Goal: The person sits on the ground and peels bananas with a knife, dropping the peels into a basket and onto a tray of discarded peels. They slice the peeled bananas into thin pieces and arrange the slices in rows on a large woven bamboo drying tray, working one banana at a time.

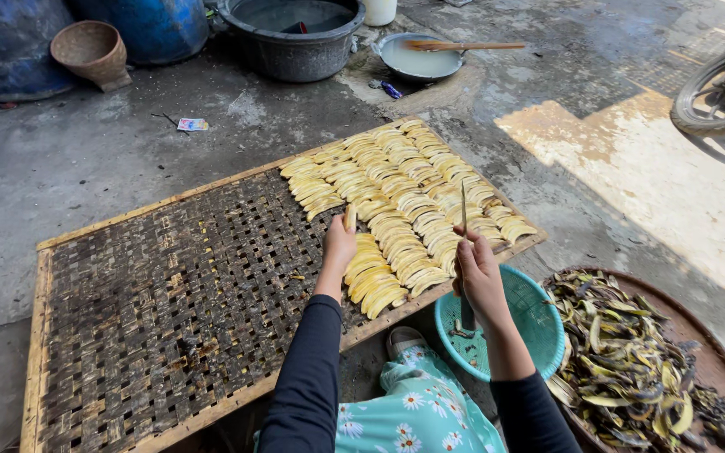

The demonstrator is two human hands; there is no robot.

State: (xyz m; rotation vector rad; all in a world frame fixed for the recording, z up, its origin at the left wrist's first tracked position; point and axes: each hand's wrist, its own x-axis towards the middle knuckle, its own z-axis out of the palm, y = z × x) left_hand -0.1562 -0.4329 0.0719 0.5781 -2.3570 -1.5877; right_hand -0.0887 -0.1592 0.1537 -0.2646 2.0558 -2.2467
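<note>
Left hand (339, 243) reaches out over a woven bamboo drying tray (169, 277) on the concrete floor, fingers closed around one pale yellow banana slice (350, 218) held just above the tray's near rows. Right hand (478, 281) is clenched around a thin knife (464, 220), its blade pointing up and away, above a teal plastic basin (539, 315). Both arms wear dark long sleeves. Rows of yellow banana slices (404, 201) cover the tray's right half; the left half shows bare dark weave. Beside the basin on the right, a round flat basket (698, 335) holds a heap of dark banana peels (631, 361). Farther off stand a grey tub of water (291, 38) and a metal pan (417, 59) with a wooden stick across it.
</note>
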